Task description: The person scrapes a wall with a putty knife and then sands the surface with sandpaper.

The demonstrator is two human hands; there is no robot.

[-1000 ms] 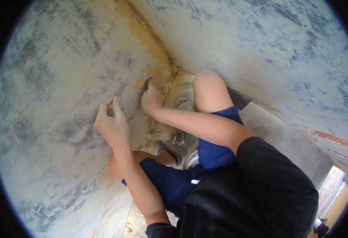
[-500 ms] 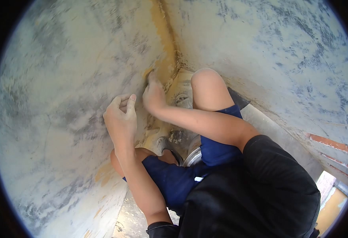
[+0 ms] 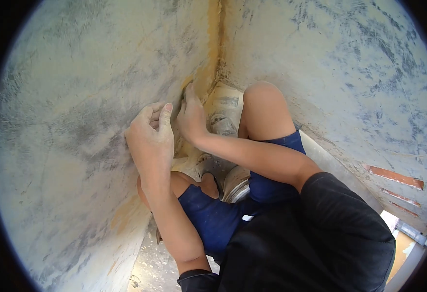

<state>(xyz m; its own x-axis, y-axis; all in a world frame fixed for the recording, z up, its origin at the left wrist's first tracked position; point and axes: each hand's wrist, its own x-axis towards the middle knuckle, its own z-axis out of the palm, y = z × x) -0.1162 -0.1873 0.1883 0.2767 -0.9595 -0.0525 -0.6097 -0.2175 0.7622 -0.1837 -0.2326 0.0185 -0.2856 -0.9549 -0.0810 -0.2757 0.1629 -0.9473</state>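
My right hand [image 3: 192,117] lies against the left wall close to the corner, fingers stretched upward. Between its palm and the wall shows the edge of a dark thin piece of sandpaper [image 3: 175,115], mostly hidden by the hand. To the left, my left hand [image 3: 151,134] is held at the same wall, dusted pale. Its fingers are loosely curled in with the thumb up beside them, and nothing shows in them. The left wall [image 3: 87,112] is pale and patchy, with dark smudges and a yellowish filled strip [image 3: 214,44] along the corner.
The right wall [image 3: 315,63] meets the left one at the corner. Between my bent knees are a dusty shoe [image 3: 221,125] and a round metal-rimmed container [image 3: 236,191] under me. Reddish strips [image 3: 396,177] show low on the right wall.
The right hand has moved slightly along the wall and now lies flatter, with more of the sandpaper edge showing. The left hand stays curled in nearly the same place. The view has shifted a little.
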